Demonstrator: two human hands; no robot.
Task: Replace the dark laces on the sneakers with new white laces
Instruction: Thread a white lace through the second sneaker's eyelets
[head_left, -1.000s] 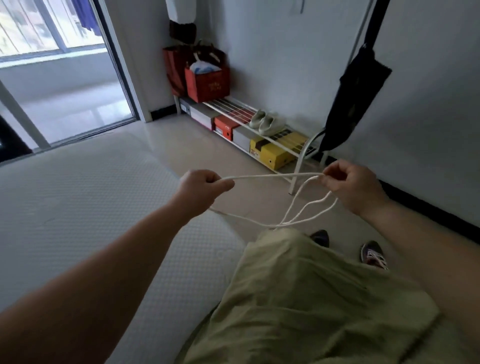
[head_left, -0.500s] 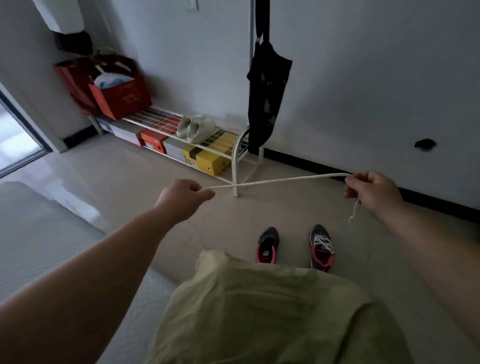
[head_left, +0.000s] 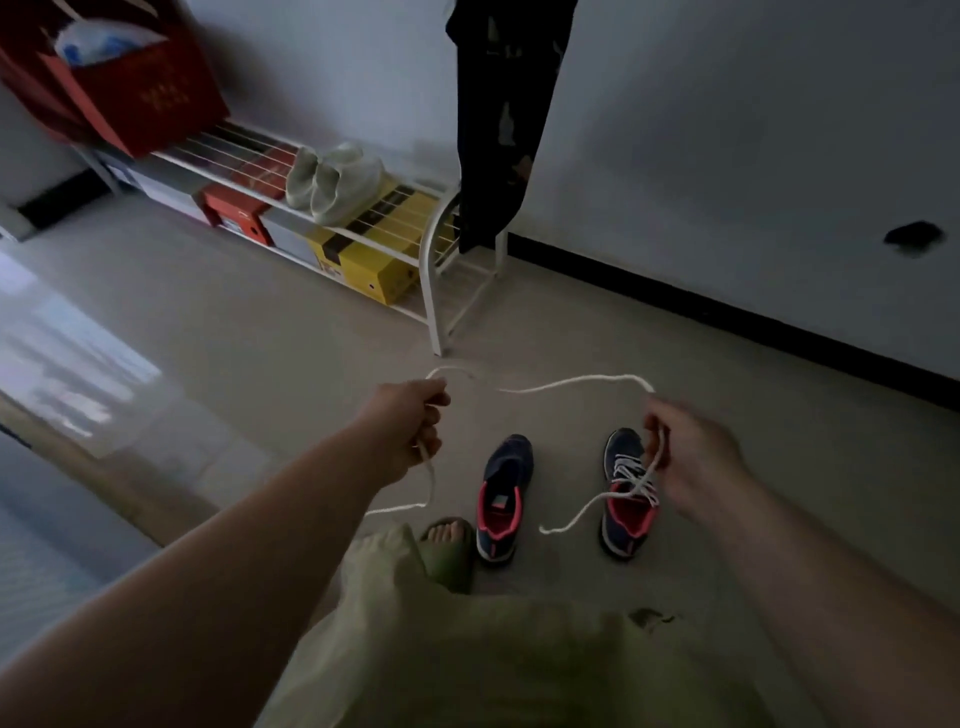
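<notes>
One white lace (head_left: 571, 383) is held slack between the two hands: the left hand (head_left: 410, 426) has its grip closed round one part, with a loose tail hanging below it, and the right hand (head_left: 691, 457) pinches the other part, its tail dropping in front of the shoes. Below and between the grips, two dark sneakers stand on the floor (head_left: 260, 338). The right sneaker (head_left: 628, 499), just under the right grip, is already threaded with white lace. The left sneaker (head_left: 501, 499) appears to carry no lace at all, so the dark one is judged removed and the new one not yet fitted. Roughly half the work seems to remain. Open floor lies around both shoes; a shoe rack (head_left: 431, 291) stands beyond the grips, a wall (head_left: 727, 156) further back, and a sandalled foot (head_left: 447, 545) sits just beside the left sneaker.
</notes>
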